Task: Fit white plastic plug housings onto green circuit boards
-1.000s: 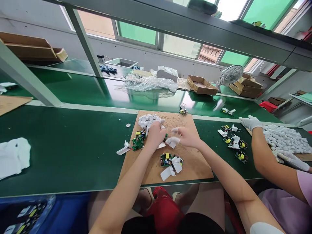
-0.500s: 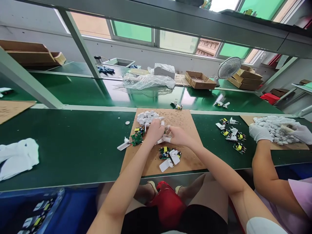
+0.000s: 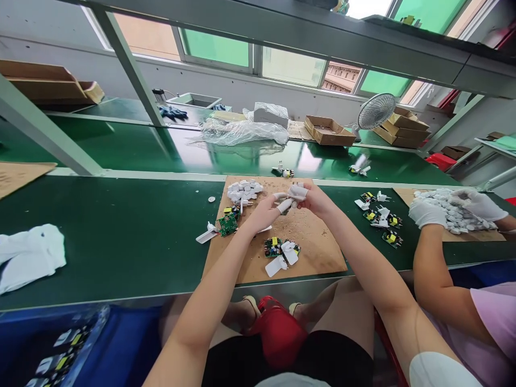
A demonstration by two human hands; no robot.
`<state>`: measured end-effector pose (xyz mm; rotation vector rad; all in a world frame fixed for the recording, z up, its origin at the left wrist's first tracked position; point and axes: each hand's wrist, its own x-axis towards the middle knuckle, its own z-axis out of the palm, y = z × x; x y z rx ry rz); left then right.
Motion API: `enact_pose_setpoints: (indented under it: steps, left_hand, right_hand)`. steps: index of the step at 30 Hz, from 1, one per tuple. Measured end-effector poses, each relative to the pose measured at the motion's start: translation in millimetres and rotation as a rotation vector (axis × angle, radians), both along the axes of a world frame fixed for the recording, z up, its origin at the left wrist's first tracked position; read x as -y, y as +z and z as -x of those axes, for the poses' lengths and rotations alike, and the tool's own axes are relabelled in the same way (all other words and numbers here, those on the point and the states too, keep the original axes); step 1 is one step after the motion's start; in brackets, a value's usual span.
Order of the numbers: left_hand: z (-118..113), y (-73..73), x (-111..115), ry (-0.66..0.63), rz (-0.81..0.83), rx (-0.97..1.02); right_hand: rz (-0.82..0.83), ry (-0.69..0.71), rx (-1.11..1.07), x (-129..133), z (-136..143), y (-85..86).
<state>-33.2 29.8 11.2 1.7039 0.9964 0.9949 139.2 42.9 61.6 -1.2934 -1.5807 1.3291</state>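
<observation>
My right hand is closed on a white plug piece, above the brown board. The fingers of my left hand are pinched at the lower left side of the same piece. White covers on my fingertips hide much of it. Left of my hands lies a heap of small white pieces, with a green circuit board below it. A white plug part with a flat tab lies at the board's left edge. Nearer to me are a circuit board with a yellow block and white plug parts.
At right, a co-worker's gloved hands work over a white heap. More circuit boards lie between us. A white cloth lies at left, above a blue bin. A metal shelf beam crosses overhead.
Both hands have moved up and to the right, away from the white heap. The white plug piece now shows between them. The co-worker's right hand has shifted left over the other heap.
</observation>
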Motion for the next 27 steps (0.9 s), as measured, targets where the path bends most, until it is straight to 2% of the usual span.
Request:
enact_pose_setpoints:
  steps: [4, 9, 11, 14, 16, 19, 21, 24, 27]
  left_hand:
    - [-1.6, -5.1, 0.7, -0.031, 0.064, -0.012]
    - [-2.8, -5.4, -2.8, 0.076, 0.213, 0.176]
    - [-3.3, -3.8, -4.2, 0.116, 0.255, 0.254]
    - [-4.1, -1.1, -6.4, 0.167, 0.311, 0.362]
    - [-4.2, 0.6, -8.6, 0.211, 0.357, 0.441]
    - [-3.1, 2.6, -12.5, 0.291, 0.411, 0.547]
    - [-1.4, 3.3, -14.7, 0.346, 0.426, 0.6]
    - [1.6, 3.8, -16.2, 0.415, 0.435, 0.648]
    - [3.1, 4.1, -16.1, 0.452, 0.442, 0.655]
  right_hand:
    - [0.032, -0.008, -0.054, 1.6, -0.1, 13.6]
    - [0.028, -0.044, -0.088, 5.7, 4.7, 15.7]
    - [-0.028, -0.078, -0.038, 13.9, 1.5, 16.1]
    - [-0.176, -0.087, 0.155, 38.0, -7.7, 14.2]
    - [-0.276, 0.016, 0.29, 58.9, -13.7, 8.8]
    - [-0.411, 0.328, 0.498, 87.0, -17.5, -6.7]
    - [-0.412, 0.479, 0.598, 98.8, -15.2, -19.9]
    - [-0.358, 0.533, 0.671, 105.3, -6.9, -36.5]
    - [-0.373, 0.538, 0.69, 104.7, 0.6, -42.9]
